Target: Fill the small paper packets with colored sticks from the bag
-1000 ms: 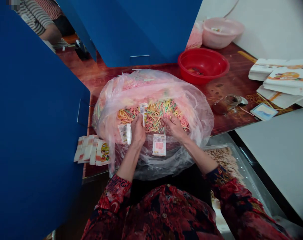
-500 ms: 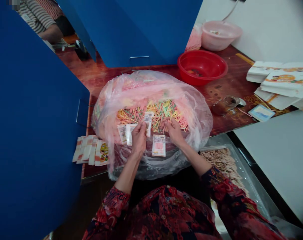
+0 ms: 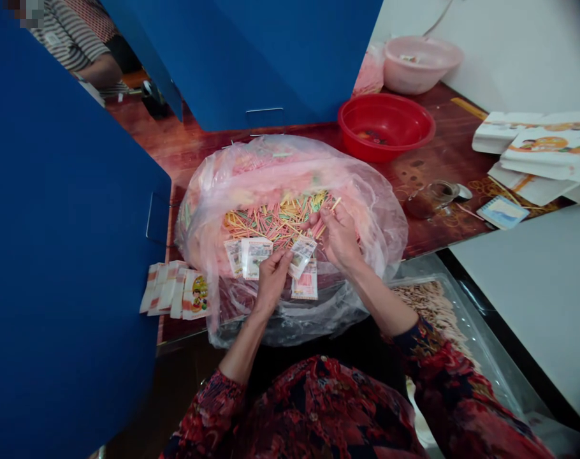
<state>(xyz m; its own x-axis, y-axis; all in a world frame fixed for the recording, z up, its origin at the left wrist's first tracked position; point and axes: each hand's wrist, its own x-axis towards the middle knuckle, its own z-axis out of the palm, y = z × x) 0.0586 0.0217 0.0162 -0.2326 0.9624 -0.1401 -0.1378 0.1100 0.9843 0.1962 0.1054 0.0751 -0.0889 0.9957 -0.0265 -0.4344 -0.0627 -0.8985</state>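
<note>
My left hand (image 3: 274,273) pinches a small printed packet (image 3: 303,253), tilted, over the near edge of a pile of thin coloured sticks (image 3: 266,220). The pink, yellow and green sticks lie in a large clear plastic bag (image 3: 380,210) with its mouth open toward me. My right hand (image 3: 340,237) has its fingers curled round a few sticks at the right side of the pile. One pale yellow stick pokes up past the fingers. Another packet (image 3: 305,287) lies flat, partly under the held one. More packets (image 3: 256,255) lie left of it.
Bundled printed packets (image 3: 175,293) sit at the table's left edge, beside blue partitions (image 3: 79,223). A red basin (image 3: 388,131), a pink basin (image 3: 421,67), a glass jar (image 3: 431,199) and folded white bags (image 3: 548,150) stand right. A person's striped sleeve (image 3: 74,38) shows far left.
My left hand has moved slightly right and down, tilting the packet over the one lying flat. My right hand has risen a little to the right, with sticks now showing in its fingers.
</note>
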